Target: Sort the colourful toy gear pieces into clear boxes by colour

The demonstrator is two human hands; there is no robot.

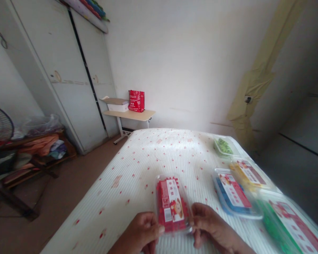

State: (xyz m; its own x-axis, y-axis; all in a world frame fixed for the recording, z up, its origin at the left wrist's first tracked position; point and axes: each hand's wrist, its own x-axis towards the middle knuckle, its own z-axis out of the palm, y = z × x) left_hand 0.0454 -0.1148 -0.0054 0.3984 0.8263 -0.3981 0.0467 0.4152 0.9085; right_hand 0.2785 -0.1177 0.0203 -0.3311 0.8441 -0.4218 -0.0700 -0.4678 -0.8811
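Observation:
A clear plastic box of red pieces, with a printed label on its lid, is between my two hands over the bed. My left hand grips its near left corner, the thumb along the edge. At the near right corner my right hand pinches the rim between thumb and fingers. To the right lies a similar box of blue pieces, with a box of yellow pieces beyond it. Closer to me on that side is a box of green pieces, cut off by the frame.
The boxes rest on a bed with a white, red-dotted cover. An open container of light green pieces sits at its far right. Behind, a small table bears a red bag and a white box. A fan stands left.

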